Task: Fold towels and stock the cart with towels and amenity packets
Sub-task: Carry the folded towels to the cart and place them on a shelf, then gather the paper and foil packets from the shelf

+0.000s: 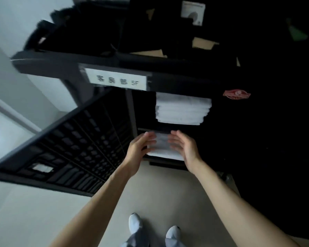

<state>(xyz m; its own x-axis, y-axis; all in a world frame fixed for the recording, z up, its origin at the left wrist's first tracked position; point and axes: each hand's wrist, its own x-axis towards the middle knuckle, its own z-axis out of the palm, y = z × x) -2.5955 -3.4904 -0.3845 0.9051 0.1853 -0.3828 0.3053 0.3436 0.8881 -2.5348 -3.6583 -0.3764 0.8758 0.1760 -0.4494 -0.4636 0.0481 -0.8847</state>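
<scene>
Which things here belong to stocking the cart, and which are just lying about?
Job: white folded towels between the hands; left hand; right hand; stacked white towels on the upper shelf; dark grey plastic cart.
Lying about: brown cardboard pieces; white printed box.

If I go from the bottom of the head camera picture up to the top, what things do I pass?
Shoes → left hand and right hand at the sides of a lower towel stack → upper towel stack → white label → cardboard pieces on the cart's top.
</scene>
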